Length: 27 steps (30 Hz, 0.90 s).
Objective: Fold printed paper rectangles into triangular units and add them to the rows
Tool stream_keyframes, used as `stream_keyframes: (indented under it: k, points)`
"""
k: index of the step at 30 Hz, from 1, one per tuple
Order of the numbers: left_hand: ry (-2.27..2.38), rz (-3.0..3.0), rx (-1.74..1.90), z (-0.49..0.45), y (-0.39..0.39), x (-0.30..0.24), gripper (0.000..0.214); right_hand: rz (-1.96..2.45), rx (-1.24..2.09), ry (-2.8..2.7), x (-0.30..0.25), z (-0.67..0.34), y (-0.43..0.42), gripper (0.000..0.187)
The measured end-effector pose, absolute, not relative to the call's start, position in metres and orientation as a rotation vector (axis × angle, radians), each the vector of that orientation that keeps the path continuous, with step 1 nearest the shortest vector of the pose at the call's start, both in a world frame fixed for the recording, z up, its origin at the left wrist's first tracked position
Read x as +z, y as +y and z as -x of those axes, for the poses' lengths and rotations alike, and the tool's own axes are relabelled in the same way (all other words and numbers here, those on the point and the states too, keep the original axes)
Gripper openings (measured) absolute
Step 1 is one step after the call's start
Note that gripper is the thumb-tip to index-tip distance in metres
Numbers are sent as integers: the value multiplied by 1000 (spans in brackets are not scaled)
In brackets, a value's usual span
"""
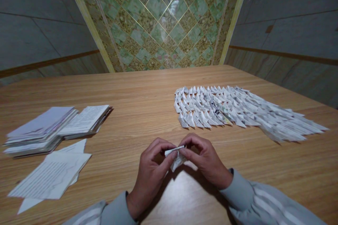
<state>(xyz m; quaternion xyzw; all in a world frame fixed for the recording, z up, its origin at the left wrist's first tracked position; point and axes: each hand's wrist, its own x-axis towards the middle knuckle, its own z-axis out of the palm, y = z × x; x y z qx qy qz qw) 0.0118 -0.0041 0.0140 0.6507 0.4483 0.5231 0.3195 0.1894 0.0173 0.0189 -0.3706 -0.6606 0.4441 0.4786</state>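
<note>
A small folded piece of printed paper point(177, 162) is held just above the near middle of the table. My left hand point(154, 168) pinches its left side between thumb and fingers. On the other side, my right hand point(204, 158) grips it the same way, thumb in front. The fingertips behind the paper are partly hidden. Beyond my right hand, rows of small folded paper pieces point(208, 107) with pointed tips stand close together on the table.
Two stacks of paper, a taller pile point(39, 126) and a lower printed pile point(87, 119), lie at the left of the wooden table point(126, 95). Nearer me are a few loose printed sheets point(52, 174). A green diamond-tiled wall point(163, 21) rises behind the far edge.
</note>
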Motion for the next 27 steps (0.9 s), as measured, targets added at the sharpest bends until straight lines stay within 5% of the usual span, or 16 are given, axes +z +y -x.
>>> stream_keyframes:
  k: [27]
  points:
    - [1133, -1653, 1228, -13, -5, 13, 18, 935, 1061, -1748, 19, -195, 16, 23]
